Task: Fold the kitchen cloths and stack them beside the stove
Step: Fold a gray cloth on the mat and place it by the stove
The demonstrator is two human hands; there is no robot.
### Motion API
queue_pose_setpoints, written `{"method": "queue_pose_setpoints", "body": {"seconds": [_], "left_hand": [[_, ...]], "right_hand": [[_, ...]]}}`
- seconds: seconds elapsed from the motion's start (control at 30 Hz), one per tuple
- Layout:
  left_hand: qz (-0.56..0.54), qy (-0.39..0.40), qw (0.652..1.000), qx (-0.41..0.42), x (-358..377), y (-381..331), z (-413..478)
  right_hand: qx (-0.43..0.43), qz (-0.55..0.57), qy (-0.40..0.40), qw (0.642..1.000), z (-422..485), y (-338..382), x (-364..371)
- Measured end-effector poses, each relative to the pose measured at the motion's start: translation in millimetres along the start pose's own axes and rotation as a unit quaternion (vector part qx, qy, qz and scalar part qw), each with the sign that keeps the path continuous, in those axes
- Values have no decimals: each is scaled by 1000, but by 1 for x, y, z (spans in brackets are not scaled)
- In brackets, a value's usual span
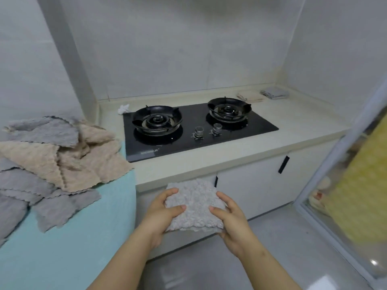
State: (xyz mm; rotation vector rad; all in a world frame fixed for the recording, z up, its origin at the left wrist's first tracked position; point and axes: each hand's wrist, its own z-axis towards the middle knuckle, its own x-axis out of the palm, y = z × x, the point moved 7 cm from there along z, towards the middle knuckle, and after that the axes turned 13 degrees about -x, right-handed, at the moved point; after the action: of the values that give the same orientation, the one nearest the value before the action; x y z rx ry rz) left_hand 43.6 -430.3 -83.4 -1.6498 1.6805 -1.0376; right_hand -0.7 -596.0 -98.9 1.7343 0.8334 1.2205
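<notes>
The left hand and the right hand are both gripping a folded grey cloth, one at each side edge, thumbs lying on top and fingers curled beneath, holding it in the air in front of the counter and below its front edge. The cloth is looking like a thick, roughly square pad, so the folding of this piece is, I judge, finishing or already done, and the step in hand is the carry to the stack. The stove is sitting in the counter with its two burners, and in the far right corner beyond it a folded beige cloth and a folded grey pile are lying just beside each other. To the left, a heap of unfolded cloths, grey and beige mixed, is sprawling over a turquoise surface, so much of the task is waiting. The next move is calling for a lift over the counter edge and a long reach past the right burner, keeping the layers pinched so they are not springing open, then setting the pad squarely on the grey pile. A crumpled white scrap is lying at the stove's far left corner, well apart from that path.
</notes>
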Motion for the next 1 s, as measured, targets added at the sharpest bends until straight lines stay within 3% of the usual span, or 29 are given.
{"method": "queue_pose_setpoints", "body": {"seconds": [0.43, 0.87, 1.0], "left_hand": [[61, 112, 992, -17, 217, -23, 93], [105, 185, 976, 41, 424, -137, 274], [142, 164, 975, 41, 461, -156, 326]], "right_hand": [[-49, 17, -144, 988, 75, 85, -171], [-109, -50, -209, 971, 298, 200, -289], [-113, -52, -206, 971, 356, 222, -320]]}}
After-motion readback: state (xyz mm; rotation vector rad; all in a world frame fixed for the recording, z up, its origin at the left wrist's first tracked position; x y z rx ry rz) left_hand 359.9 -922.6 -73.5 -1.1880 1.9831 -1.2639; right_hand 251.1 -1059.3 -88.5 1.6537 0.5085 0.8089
